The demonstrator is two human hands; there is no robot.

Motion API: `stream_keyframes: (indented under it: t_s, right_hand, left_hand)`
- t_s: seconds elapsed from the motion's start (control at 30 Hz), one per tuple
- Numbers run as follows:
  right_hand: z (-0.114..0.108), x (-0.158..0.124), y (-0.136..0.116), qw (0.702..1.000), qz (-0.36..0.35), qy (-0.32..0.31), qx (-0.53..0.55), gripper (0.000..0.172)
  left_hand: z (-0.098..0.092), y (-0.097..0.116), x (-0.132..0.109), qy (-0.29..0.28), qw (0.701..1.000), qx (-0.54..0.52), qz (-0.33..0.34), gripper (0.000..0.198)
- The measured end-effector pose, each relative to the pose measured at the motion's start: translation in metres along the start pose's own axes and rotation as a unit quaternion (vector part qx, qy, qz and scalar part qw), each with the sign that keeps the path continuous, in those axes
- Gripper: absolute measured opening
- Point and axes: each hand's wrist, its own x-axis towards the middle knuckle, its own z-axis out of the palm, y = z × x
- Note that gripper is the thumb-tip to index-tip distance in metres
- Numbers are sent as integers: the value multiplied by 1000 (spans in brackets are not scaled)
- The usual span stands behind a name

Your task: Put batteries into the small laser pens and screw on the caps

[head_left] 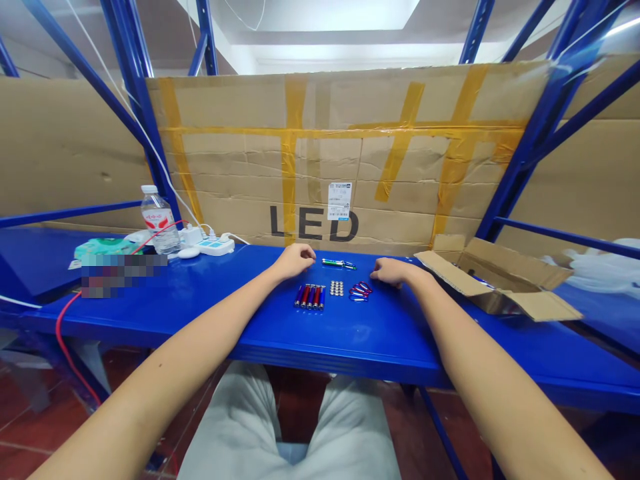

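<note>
My left hand point(295, 259) rests on the blue shelf point(210, 300) with its fingers curled under; nothing shows in them. My right hand point(393, 270) lies to the right, fingers curled too, touching the shelf just above a small pile of red and blue carabiner clips point(360, 291). Between the hands lies a green pen-like flashlight point(339, 264). Nearer to me stand a row of several small red and blue flashlight bodies point(310, 296) and a cluster of silver button batteries point(337, 287).
An open cardboard box point(493, 280) sits at the right. At the left are a water bottle point(158, 220), a white power strip point(213, 247) with a red cable, and a green packet point(100, 248). A taped cardboard sheet marked LED point(340, 153) backs the shelf.
</note>
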Motion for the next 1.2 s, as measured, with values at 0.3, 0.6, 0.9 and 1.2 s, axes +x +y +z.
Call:
stream_keyframes:
  t_s: [0.3, 0.6, 0.9, 1.2]
  right_hand:
    - [1, 5, 4, 999, -41, 26, 21, 20]
    - [1, 4, 2, 995, -95, 8, 26, 15]
    - [0, 1, -3, 994, -107, -13, 20, 16]
    - [-1, -4, -7, 994, -104, -23, 29, 14]
  left_hand:
    - [-3, -8, 3, -4, 994, 105, 5, 8]
    - [-1, -8, 1, -14, 982, 190, -1, 11]
    - [-2, -7, -1, -17, 981, 195, 7, 14]
    - [-9, -8, 1, -17, 980, 197, 1, 11]
